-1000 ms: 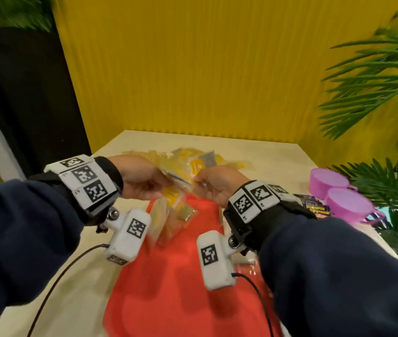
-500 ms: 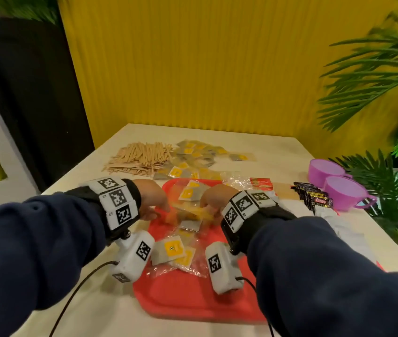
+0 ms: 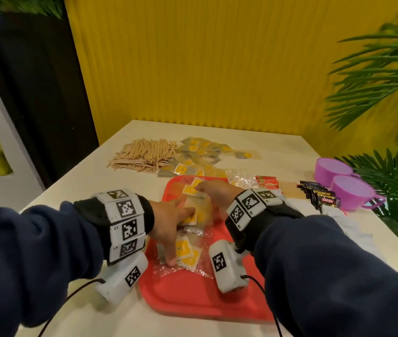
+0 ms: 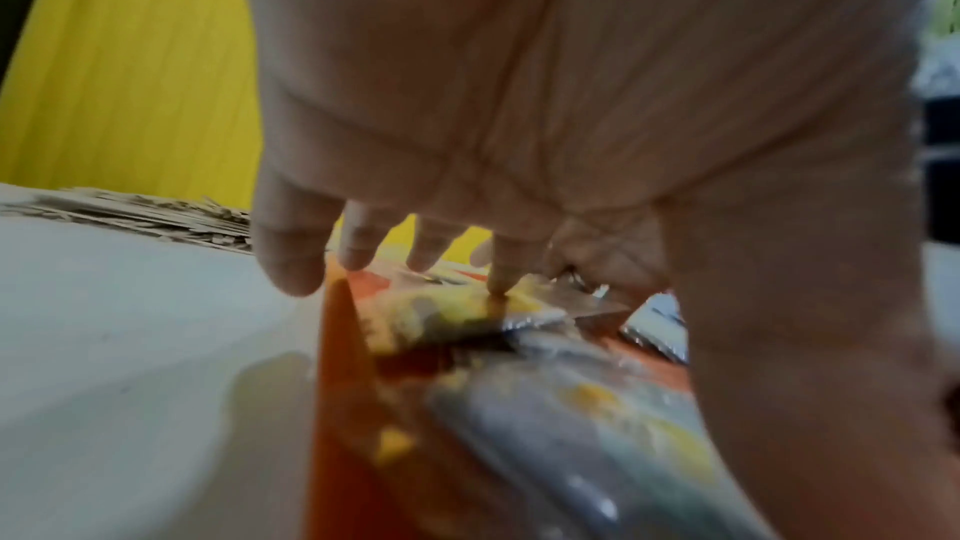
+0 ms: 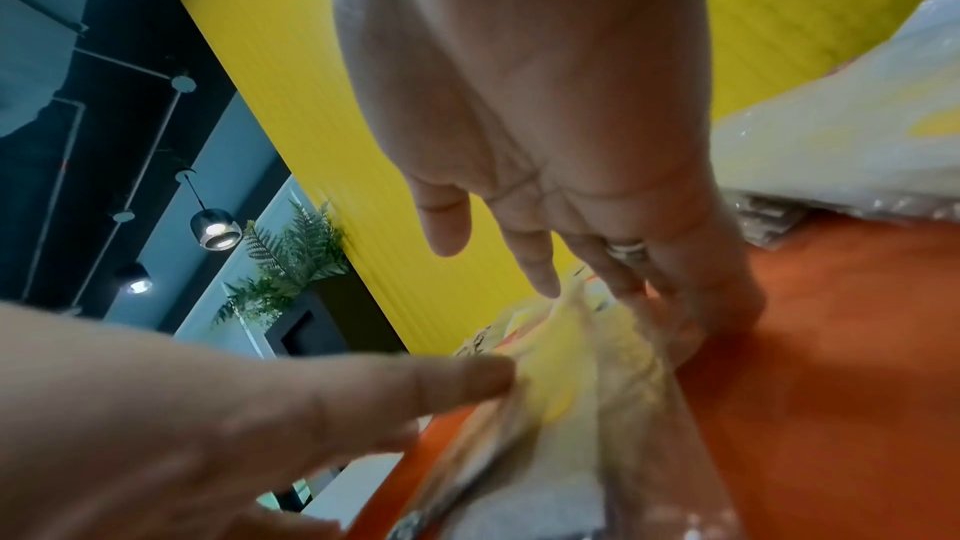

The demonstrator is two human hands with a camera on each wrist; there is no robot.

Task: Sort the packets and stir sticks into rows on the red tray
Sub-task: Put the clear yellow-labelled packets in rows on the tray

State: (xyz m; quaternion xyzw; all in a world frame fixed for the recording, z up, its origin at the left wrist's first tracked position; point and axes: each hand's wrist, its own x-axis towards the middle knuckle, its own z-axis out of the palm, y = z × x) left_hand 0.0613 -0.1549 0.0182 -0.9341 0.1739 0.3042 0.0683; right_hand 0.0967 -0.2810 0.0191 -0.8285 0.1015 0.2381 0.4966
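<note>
A red tray (image 3: 193, 295) lies on the pale table in front of me, with several clear packets with yellow labels (image 3: 188, 251) heaped on its left half. My left hand (image 3: 176, 229) lies spread over them, its straight fingers pressing on the packets (image 4: 452, 306). My right hand (image 3: 207, 190) reaches over the tray's far end, its extended fingers and thumb touching a yellow packet (image 5: 571, 364). A pile of wooden stir sticks (image 3: 144, 154) and more loose packets (image 3: 200, 152) lie on the table beyond the tray.
Two purple cups (image 3: 353, 190) stand at the right edge, with dark sachets (image 3: 319, 198) and a red packet (image 3: 266, 182) beside them. White cloth (image 3: 339, 215) lies right of the tray. A yellow wall backs the table; plants stand at the right.
Both hands came down from above the table onto the tray. The packets they held now lie on the tray, and the left hand has spread flat over them.
</note>
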